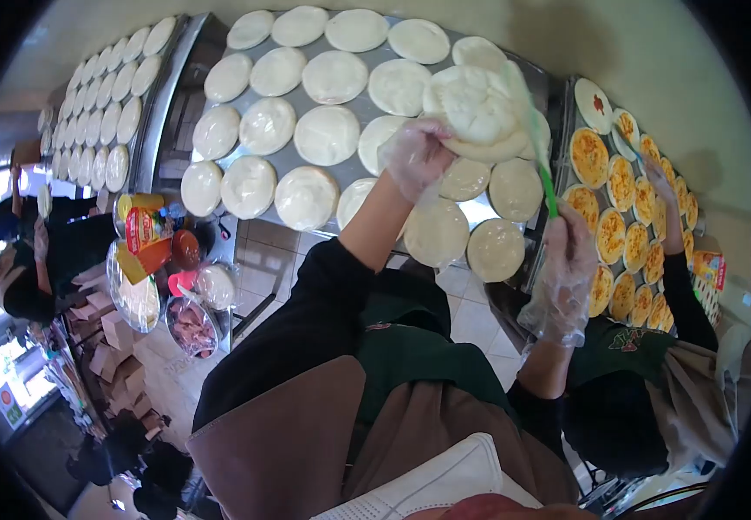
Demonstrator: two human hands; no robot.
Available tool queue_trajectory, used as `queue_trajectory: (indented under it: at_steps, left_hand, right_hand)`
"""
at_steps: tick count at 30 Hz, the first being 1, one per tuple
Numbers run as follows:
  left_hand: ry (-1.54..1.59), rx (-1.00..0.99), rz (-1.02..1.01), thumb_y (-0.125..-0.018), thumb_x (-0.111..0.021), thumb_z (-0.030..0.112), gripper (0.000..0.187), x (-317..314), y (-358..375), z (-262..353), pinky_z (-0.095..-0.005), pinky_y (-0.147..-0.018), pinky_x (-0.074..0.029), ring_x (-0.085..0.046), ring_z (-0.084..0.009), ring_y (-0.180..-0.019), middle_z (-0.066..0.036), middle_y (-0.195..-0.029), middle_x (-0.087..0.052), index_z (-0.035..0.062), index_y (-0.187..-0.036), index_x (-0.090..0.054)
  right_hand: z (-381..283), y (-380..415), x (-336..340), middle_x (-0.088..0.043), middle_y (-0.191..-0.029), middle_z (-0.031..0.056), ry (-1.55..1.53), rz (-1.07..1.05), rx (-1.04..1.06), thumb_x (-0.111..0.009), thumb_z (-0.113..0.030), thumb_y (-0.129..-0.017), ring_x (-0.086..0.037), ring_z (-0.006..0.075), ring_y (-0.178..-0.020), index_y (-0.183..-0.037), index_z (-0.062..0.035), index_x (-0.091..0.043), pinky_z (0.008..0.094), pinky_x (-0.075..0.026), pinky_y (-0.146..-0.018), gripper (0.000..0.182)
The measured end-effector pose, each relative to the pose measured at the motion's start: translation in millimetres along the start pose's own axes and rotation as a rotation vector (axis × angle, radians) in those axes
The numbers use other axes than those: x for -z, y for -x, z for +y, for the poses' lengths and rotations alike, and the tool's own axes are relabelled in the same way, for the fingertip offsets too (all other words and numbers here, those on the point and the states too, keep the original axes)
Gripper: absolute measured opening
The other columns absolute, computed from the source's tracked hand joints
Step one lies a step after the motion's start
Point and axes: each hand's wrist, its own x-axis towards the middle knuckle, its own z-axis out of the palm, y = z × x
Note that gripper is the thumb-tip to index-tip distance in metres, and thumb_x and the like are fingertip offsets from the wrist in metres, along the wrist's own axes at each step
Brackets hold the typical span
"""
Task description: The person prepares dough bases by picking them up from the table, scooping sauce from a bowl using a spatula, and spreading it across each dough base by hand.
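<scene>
While the gloved left hand (pixel 416 156) is clamped on a dough round (pixel 477 108), lifting it clear of the tray (pixel 479 211) of rounds, the right hand (pixel 568 260) is closed around a green scraper (pixel 547 186) just right of it, blade angled toward the dough.

My steel tray (pixel 488 211) carries rows of pale dough rounds (pixel 327 134)—close-packed, some touching. Beside it, another tray (pixel 568 87) bears sauced rounds (pixel 589 157)—orange-topped.

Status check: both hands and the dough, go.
Left hand gloved, holding up a dough round. Right hand gloved, gripping a green scraper. Metal tray below full of dough rounds.
</scene>
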Motion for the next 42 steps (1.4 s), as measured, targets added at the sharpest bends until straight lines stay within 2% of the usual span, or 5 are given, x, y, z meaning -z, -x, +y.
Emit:
queue_trajectory:
  at_steps: [5,15,22,32,42]
  left_hand:
    - [0.041,-0.185,-0.204,-0.069,-0.049,-0.003,0.061,28.6,84.8,39.7,-0.0491,-0.109,-0.037,-0.049,-0.0353,-0.124,-0.022,-0.129,-0.052,-0.0106,-0.129,-0.041]
    - [0.164,-0.723,-0.377,-0.086,-0.050,0.065,0.083,60.0,287.5,66.5,-0.0509,-0.113,-0.029,-0.039,-0.0331,-0.133,-0.012,-0.146,-0.040,0.0113,-0.146,-0.031]
    - [0.210,-1.104,-0.288,-0.088,-0.052,0.059,0.077,127.8,421.8,84.4,-0.0526,-0.110,-0.032,-0.042,-0.0345,-0.131,-0.013,-0.144,-0.042,0.0088,-0.143,-0.035]
    - [0.232,-1.373,-0.268,-0.079,-0.064,0.047,0.081,203.0,599.5,142.5,-0.0525,-0.110,-0.034,-0.042,-0.0353,-0.131,-0.015,-0.145,-0.041,0.0074,-0.144,-0.035]
    - [0.141,-1.667,-0.500,-0.084,-0.061,0.050,0.080,308.6,823.7,237.1,-0.0604,-0.110,-0.029,-0.032,-0.0369,-0.137,-0.016,-0.153,-0.027,0.0106,-0.147,-0.031]
  right_hand:
    - [-57.4,20.0,-50.6,-0.064,-0.096,0.0229,0.118,-0.061,0.277,-0.055,-0.009,-0.091,-0.063,0.0402,-0.086,-0.111,-0.0041,-0.060,0.0427,-0.051,-0.071,0.022]
    - [-136.0,146.3,-97.3,-0.060,-0.084,0.0159,0.380,-0.414,0.768,-0.056,-0.009,-0.091,-0.061,0.0357,-0.073,-0.116,-0.0085,-0.060,0.0439,-0.048,-0.061,0.026]
    - [-175.5,220.9,-118.9,-0.062,-0.088,0.0162,0.350,-0.723,0.979,-0.057,-0.010,-0.091,-0.061,0.0366,-0.073,-0.114,-0.0089,-0.061,0.0437,-0.049,-0.063,0.024]
    - [-261.0,318.3,-256.3,-0.048,-0.072,-0.0034,-0.211,-1.713,-0.217,-0.050,-0.026,-0.099,-0.043,0.0043,-0.055,-0.113,-0.0078,-0.057,0.0197,-0.038,-0.047,0.024]
    - [-351.3,399.4,-379.3,-0.049,-0.073,-0.0044,-0.191,-1.954,-0.159,-0.047,-0.024,-0.101,-0.040,0.0020,-0.050,-0.124,-0.0089,-0.054,0.0162,-0.035,-0.044,0.028]
